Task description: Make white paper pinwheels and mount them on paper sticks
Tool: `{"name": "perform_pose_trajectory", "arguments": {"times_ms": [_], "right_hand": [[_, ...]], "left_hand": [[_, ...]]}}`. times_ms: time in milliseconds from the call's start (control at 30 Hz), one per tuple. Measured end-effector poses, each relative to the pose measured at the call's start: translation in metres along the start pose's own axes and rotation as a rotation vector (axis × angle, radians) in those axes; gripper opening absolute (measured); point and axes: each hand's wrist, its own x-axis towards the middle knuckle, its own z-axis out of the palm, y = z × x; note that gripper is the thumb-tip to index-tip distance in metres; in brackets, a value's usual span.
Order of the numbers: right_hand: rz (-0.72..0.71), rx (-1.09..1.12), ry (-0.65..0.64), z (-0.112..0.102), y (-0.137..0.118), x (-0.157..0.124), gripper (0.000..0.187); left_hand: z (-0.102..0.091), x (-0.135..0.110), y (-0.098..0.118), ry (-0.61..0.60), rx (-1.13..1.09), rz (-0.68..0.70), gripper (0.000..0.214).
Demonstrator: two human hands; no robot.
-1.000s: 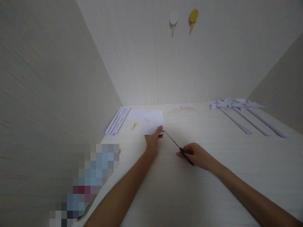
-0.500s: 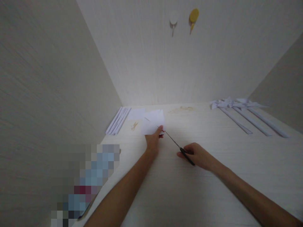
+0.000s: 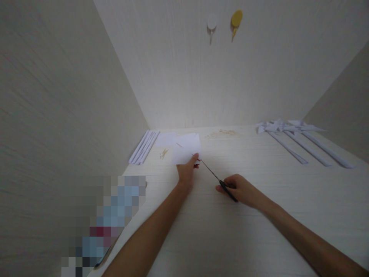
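Note:
My left hand is closed on the lower right corner of a square white sheet of paper, thumb on top and fingers underneath. A short diagonal line, perhaps a slit, shows near the sheet's upper left. My right hand grips black-handled scissors. Their thin blades point up and left, look nearly together, and reach the paper's corner beside my left thumb. I cannot tell how far the tip passes into the sheet.
Rolled white paper sticks lie at the left, near another white sheet and several toothpick-like slivers. More slivers lie near the back wall. Paper pinwheels on sticks rest at the right. Wall hooks hang above.

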Motion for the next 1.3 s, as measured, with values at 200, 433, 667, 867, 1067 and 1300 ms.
{"name": "perform_pose_trajectory", "arguments": {"times_ms": [200,433,667,867,1067,1300], "right_hand": [[-0.019,-0.007,0.008,0.0002,0.0035,0.0012,0.046],[-0.002,0.016,-0.014,0.0001,0.0034,0.0013,0.045],[-0.017,0.011,0.001,0.0004,0.003,0.0013,0.047],[-0.006,0.003,-0.005,0.0005,0.0037,0.0016,0.045],[-0.014,-0.023,0.001,-0.0006,0.001,0.0005,0.044],[-0.017,-0.052,0.004,-0.0008,0.001,0.0002,0.044]], "left_hand": [[0.0,0.0002,0.0006,0.002,0.018,0.024,0.024],[-0.0009,0.0001,0.0002,-0.014,0.05,0.048,0.022],[-0.0006,0.0004,-0.0004,0.005,0.035,0.044,0.026],[-0.0009,0.0002,-0.0004,0.003,0.04,0.042,0.026],[-0.0009,-0.0002,-0.0009,-0.002,0.042,0.065,0.025],[-0.0006,0.0007,-0.0004,0.019,0.045,0.061,0.026]]}}
